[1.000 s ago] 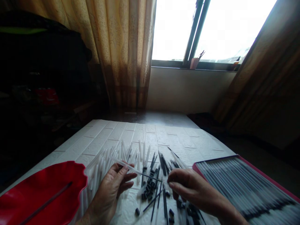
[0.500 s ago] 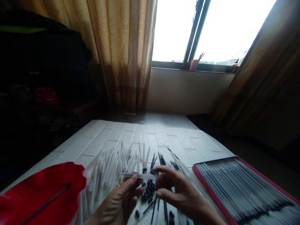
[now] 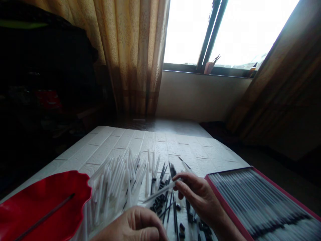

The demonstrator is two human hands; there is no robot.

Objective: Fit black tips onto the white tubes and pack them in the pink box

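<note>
Between finger and thumb, my right hand [image 3: 197, 194] pinches the far end of a translucent white pen barrel [image 3: 162, 191], which slants down to the left. Under the barrel lies a heap of small black caps [image 3: 157, 203], with thin black pen refills [image 3: 175, 217] around it. Lower in the view, my left hand [image 3: 136, 224] is curled closed over the table, close to the caps. Its fingertips are hidden, so what it holds, if anything, cannot be seen. Many loose clear barrels [image 3: 114, 177] are piled beyond it to the left.
A red scalloped bowl [image 3: 80, 187] with one long thin pen-like stick [image 3: 47, 216] in it stands at left. On the right, a red-edged box [image 3: 213, 187] holds rows of pens [image 3: 271, 197]. A white brick-patterned cover [image 3: 180, 144] lies beneath everything.
The barrel was held level between both hands; it now slants from my right hand alone. My left hand has let go of it and moved down toward me, its fingers curling.
</note>
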